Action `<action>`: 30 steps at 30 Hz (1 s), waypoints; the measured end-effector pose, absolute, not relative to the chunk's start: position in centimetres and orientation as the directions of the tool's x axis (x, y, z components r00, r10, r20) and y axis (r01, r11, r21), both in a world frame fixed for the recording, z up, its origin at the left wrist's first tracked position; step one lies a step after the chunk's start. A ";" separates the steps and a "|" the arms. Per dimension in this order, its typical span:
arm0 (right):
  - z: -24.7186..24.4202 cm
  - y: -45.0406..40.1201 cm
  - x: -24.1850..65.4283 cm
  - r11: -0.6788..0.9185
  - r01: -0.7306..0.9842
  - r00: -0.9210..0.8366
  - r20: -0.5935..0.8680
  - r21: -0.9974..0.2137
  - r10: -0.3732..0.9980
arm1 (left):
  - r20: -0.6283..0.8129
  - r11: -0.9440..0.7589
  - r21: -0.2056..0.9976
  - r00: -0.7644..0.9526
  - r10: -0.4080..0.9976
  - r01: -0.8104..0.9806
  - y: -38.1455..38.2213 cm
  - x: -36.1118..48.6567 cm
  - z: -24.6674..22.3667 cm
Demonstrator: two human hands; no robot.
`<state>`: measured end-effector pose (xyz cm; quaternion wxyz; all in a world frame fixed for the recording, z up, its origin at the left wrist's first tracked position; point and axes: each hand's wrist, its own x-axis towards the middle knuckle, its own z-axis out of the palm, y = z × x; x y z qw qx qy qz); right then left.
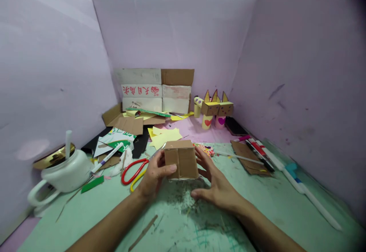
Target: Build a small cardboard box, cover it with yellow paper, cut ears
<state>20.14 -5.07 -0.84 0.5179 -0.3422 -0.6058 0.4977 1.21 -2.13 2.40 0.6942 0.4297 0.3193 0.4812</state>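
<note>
A small brown cardboard box (pixel 185 162) is held up above the green tabletop in the middle of the view. My left hand (pixel 156 175) grips it from the left, thumb pressed on the near face and fingers behind. Close to the box's right side is my right hand (pixel 215 185), its fingers apart and curved and the thumb away from the cardboard. Whether its fingertips touch the box's edge I cannot tell. Scissors with red and yellow handles (pixel 134 171) lie just left of my left hand, their blades partly hidden behind it.
A white mug (pixel 65 172) stands at the left. Paper and cardboard scraps (pixel 128 124) lie at the back left. Cardboard animal figures (pixel 211 109) stand at the back right, near a phone (pixel 236 126). Markers (pixel 260 153) and a glue stick (pixel 317 206) lie along the right wall.
</note>
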 end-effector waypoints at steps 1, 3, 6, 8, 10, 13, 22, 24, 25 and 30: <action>-0.9 -5.1 19.9 0.290 -0.101 -0.217 0.305 -0.952 0.927 | -0.016 0.164 0.898 0.342 0.939 -0.408 -2.2 1.3 2.3; -0.8 -5.1 19.7 0.289 -0.139 -0.187 0.312 -0.947 0.932 | 0.016 0.162 0.891 0.386 0.922 -0.425 -2.3 1.5 2.1; -0.3 -5.1 19.5 0.280 -0.176 -0.124 0.304 -0.944 0.945 | 0.038 0.170 0.900 0.461 0.887 -0.402 -2.6 1.8 1.6; 0.1 -5.1 19.5 0.281 -0.183 -0.088 0.301 -0.942 0.950 | 0.025 0.183 0.914 0.500 0.866 -0.363 -2.6 1.9 1.4; 0.4 -5.2 19.7 0.247 -0.216 -0.070 0.268 -0.945 0.961 | 0.009 0.184 0.923 0.496 0.869 -0.339 -2.6 1.7 1.3; 0.5 -5.1 20.0 0.141 -0.256 -0.101 0.172 -0.956 0.980 | -0.018 0.158 0.927 0.380 0.925 -0.339 -2.4 1.4 1.7; -1.0 -4.6 19.4 0.276 -0.328 -0.124 0.331 -0.903 0.935 | -0.137 0.328 0.809 0.387 0.912 -0.487 -3.0 1.8 2.8; -1.2 -4.7 19.3 0.327 -0.197 -0.126 0.355 -0.924 0.926 | -0.144 0.364 0.788 0.426 0.893 -0.497 -3.3 2.2 2.3; -1.3 -4.7 19.3 0.332 -0.131 -0.105 0.346 -0.934 0.932 | -0.150 0.391 0.787 0.466 0.872 -0.478 -3.5 2.3 2.1; -0.9 -4.6 20.1 0.278 -0.108 -0.015 0.281 -0.955 0.960 | -0.153 0.409 0.834 0.556 0.817 -0.371 -3.5 2.2 1.4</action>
